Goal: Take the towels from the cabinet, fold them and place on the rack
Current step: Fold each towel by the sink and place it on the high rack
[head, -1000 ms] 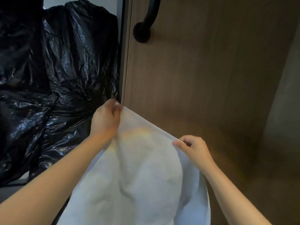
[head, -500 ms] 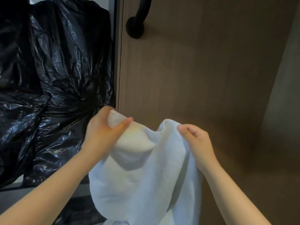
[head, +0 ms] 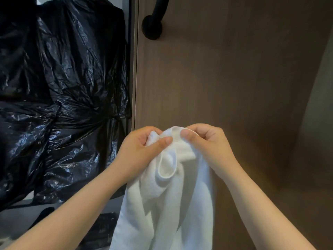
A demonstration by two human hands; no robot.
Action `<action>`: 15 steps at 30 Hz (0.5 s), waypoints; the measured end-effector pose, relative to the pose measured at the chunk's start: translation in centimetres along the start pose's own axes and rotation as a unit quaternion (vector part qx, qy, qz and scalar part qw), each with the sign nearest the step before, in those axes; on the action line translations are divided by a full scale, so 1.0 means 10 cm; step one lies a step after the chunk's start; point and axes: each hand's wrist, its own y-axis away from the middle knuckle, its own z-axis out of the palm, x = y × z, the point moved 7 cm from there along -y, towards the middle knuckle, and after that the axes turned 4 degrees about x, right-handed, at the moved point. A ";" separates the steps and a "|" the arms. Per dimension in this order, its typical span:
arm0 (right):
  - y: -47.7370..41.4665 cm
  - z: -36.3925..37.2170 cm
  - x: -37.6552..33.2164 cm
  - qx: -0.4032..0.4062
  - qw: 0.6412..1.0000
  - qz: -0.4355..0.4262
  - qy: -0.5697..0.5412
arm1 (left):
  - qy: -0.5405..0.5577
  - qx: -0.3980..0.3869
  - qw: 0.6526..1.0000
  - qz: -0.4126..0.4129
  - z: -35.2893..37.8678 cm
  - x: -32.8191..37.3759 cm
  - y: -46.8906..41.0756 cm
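Note:
A white towel [head: 171, 201] hangs folded in half lengthwise in front of me, its lower part running out of the bottom of the view. My left hand [head: 139, 152] pinches one top corner between thumb and fingers. Right beside it, my right hand [head: 209, 145] pinches the other top corner. The two corners meet between my hands, which almost touch. No rack is in view.
A brown wooden cabinet door [head: 225, 78] with a black handle [head: 153, 24] fills the right side, close behind the towel. Bulging black plastic bags [head: 59, 98] fill the open space to the left. A pale wall [head: 320, 114] stands at the far right.
My hands have come together from wide apart, bringing the two top corners of the spread towel against each other, so the towel now hangs doubled.

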 end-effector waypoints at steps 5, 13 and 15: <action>0.15 -0.05 0.22 -0.009 0.997 -0.003 0.074 | -0.036 0.059 0.997 0.025 -0.11 0.05 0.00; 0.33 -0.26 0.54 0.051 0.978 0.007 0.201 | -0.086 0.134 0.987 0.032 -0.35 0.07 -0.07; 0.35 -0.33 0.58 0.057 0.971 0.004 0.234 | -0.079 0.152 0.985 0.016 -0.41 0.04 -0.09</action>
